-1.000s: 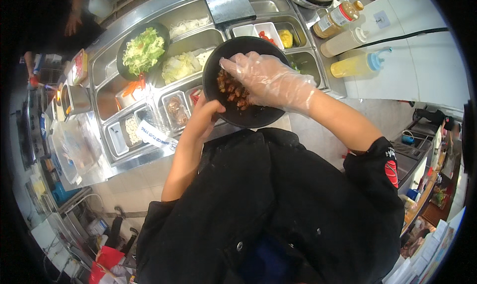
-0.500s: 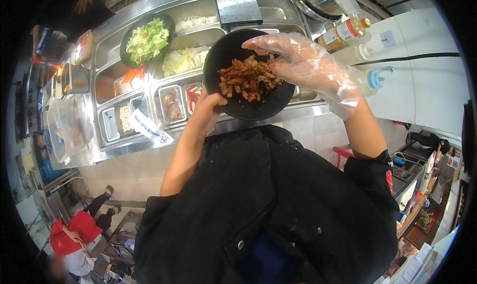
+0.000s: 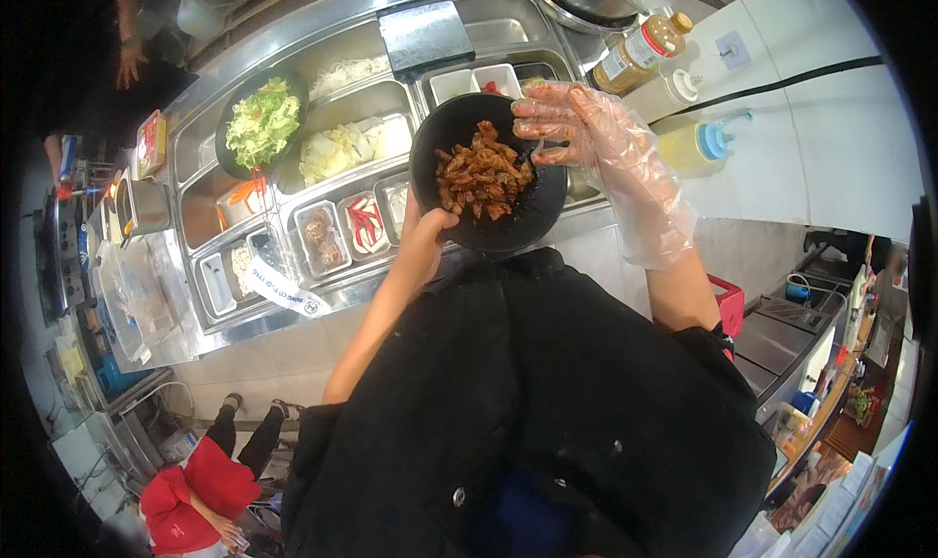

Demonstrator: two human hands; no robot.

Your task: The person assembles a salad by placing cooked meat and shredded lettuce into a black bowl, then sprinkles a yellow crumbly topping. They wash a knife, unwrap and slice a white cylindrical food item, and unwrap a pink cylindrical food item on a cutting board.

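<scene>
Right hand [image 3: 586,133] has slid off the meat [image 3: 482,177] to the bowl [image 3: 486,182] right rim, gloved fingers open; left hand [image 3: 425,240] grips the near-left rim.

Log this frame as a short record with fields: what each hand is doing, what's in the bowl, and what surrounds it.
left hand: left hand grips the near rim of the black bowl, thumb over the edge
right hand: right hand in a clear plastic glove, fingers spread at the bowl's far right rim
bowl contents: browned meat pieces
beneath: steel prep counter with ingredient trays
nearby: second bowl of green salad; yellow squeeze bottle; brown sauce bottle
</scene>
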